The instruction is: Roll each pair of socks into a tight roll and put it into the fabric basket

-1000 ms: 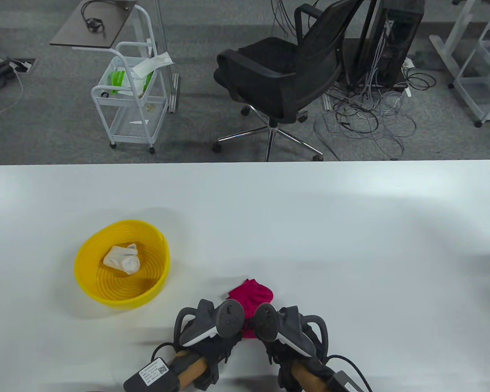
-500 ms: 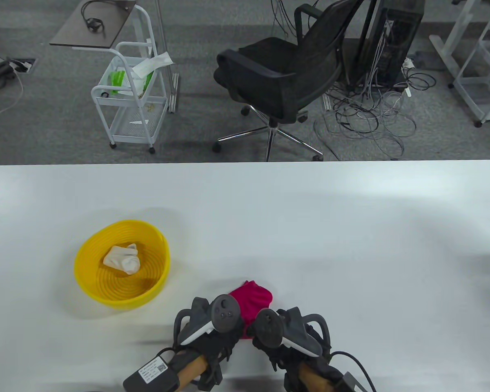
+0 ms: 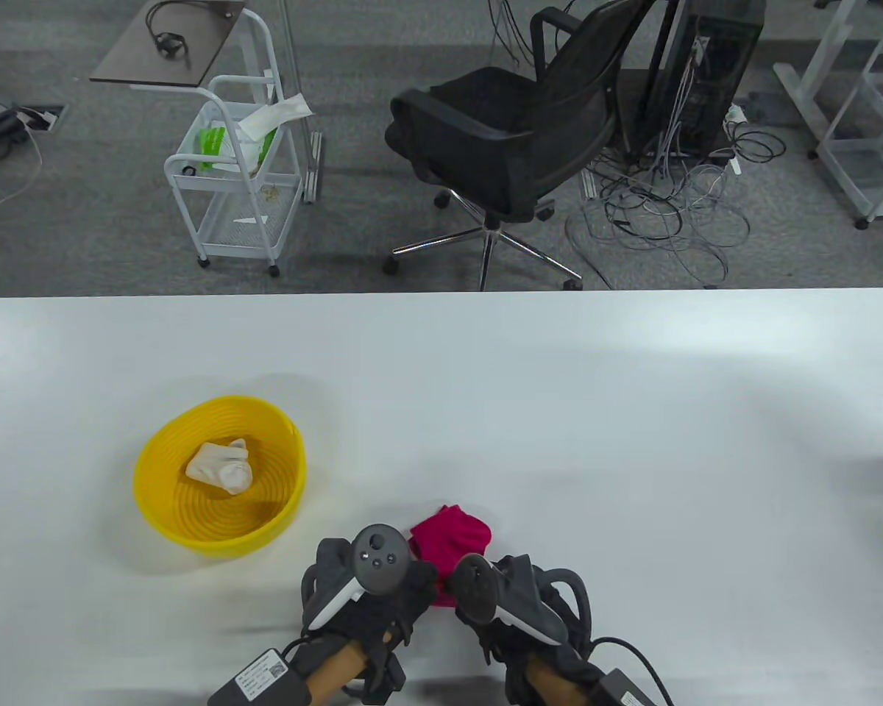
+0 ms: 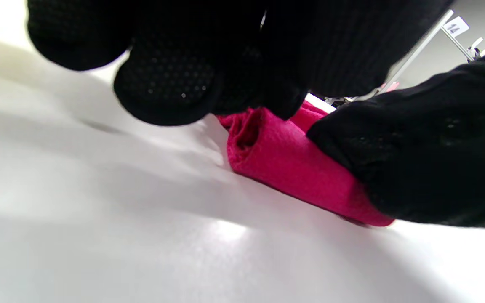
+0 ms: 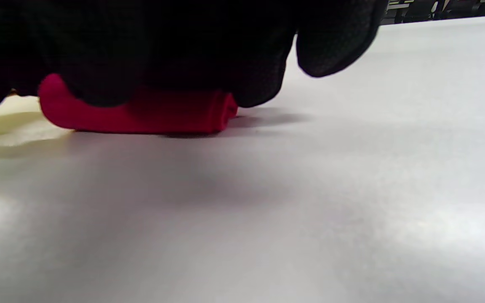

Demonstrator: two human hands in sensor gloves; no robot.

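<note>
A: Item one, at nine o'clock?
B: Yellow basket (image 3: 163,507) holding a white sock roll (image 3: 221,465).
A: Six o'clock?
B: Left hand (image 3: 374,588) and right hand (image 3: 511,599), fingers curled onto the half-rolled pink sock pair (image 3: 450,539) on the white table (image 3: 633,412).

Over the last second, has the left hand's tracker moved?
Yes. The left hand with its tracker shifted left, toward the round yellow basket, and rolled upward.

Left grip (image 3: 368,596) and right grip (image 3: 511,599) sit close together, fingers curled downward.
</note>
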